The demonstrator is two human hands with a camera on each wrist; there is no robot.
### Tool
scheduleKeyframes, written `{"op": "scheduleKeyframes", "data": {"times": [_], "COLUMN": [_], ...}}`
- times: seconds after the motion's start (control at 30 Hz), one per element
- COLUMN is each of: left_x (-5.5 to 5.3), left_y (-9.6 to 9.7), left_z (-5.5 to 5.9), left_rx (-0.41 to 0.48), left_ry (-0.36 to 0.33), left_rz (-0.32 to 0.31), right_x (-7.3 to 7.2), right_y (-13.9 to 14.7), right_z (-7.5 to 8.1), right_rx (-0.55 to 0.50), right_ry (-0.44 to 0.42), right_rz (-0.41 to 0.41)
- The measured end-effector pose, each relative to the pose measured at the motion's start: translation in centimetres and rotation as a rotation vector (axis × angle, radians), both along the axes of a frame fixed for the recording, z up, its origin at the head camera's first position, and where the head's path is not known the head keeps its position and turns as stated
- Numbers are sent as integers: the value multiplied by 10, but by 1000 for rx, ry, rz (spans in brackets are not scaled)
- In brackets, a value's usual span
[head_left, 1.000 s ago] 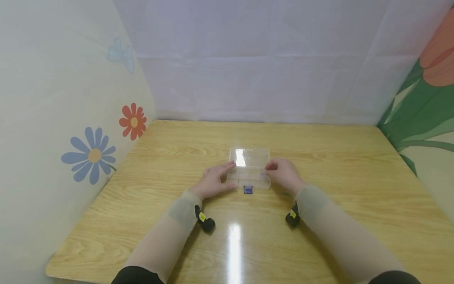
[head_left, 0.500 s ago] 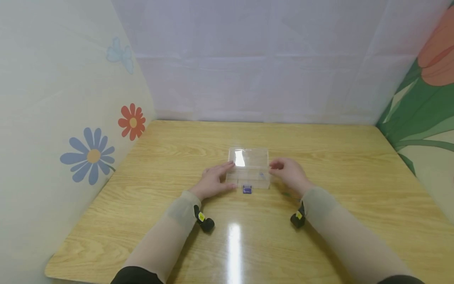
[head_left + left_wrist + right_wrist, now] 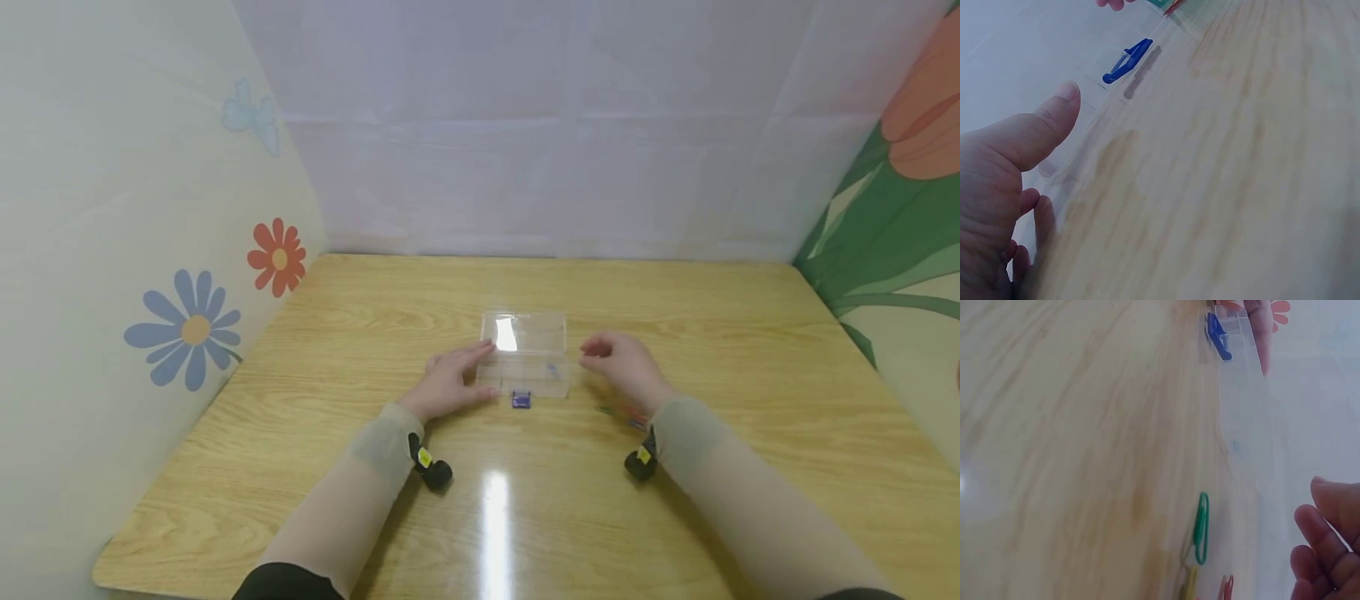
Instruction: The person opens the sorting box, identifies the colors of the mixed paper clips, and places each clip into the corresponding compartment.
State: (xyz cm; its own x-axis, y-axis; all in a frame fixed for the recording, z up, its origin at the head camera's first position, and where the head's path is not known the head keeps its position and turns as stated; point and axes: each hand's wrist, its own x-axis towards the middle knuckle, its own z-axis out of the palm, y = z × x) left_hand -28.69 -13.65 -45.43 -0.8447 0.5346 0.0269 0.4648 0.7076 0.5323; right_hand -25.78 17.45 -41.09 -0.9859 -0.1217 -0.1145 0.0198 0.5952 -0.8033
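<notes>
A clear plastic box (image 3: 517,367) stands in the middle of the table, its see-through lid (image 3: 540,333) tipped back and a blue latch (image 3: 521,400) at its front. A small blue item (image 3: 552,368), too small to name surely, lies inside the right part. My left hand (image 3: 450,379) rests against the box's left end, thumb straight near the front edge, fingers along the side. Just right of the box hovers my right hand (image 3: 622,362), fingers loosely bent, nothing seen between them. In the right wrist view a green paper clip (image 3: 1201,528) lies near that hand.
Beside the green clip lie yellow (image 3: 1190,584) and red paper clips (image 3: 1228,587), partly cut off by the frame. In the head view the small pile (image 3: 630,415) sits under my right wrist. A wooden table (image 3: 375,300) extends to a white backdrop (image 3: 450,167).
My right hand has drawn away from the box's right end, moving rightward. The blue item inside the box and the clips by my wrist now show more plainly. My left hand stays put.
</notes>
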Motion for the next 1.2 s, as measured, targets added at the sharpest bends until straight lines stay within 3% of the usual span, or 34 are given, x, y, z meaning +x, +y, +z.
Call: {"op": "scheduleKeyframes", "data": {"times": [0.43, 0.63, 0.97, 1.2], "left_x": [1, 0, 1, 1], "left_y": [0, 0, 0, 0], "left_z": [2, 1, 3, 2], "left_rx": [-1, -5, -3, -3], "left_ry": [-6, 4, 2, -2], "left_rz": [-1, -5, -5, -5], "right_x": [5, 10, 15, 15], "right_y": [20, 32, 56, 71], "right_z": [-3, -4, -6, -10], "right_rx": [51, 17, 49, 53], "right_ry": [-13, -19, 31, -17], "right_rz": [3, -24, -32, -65]}}
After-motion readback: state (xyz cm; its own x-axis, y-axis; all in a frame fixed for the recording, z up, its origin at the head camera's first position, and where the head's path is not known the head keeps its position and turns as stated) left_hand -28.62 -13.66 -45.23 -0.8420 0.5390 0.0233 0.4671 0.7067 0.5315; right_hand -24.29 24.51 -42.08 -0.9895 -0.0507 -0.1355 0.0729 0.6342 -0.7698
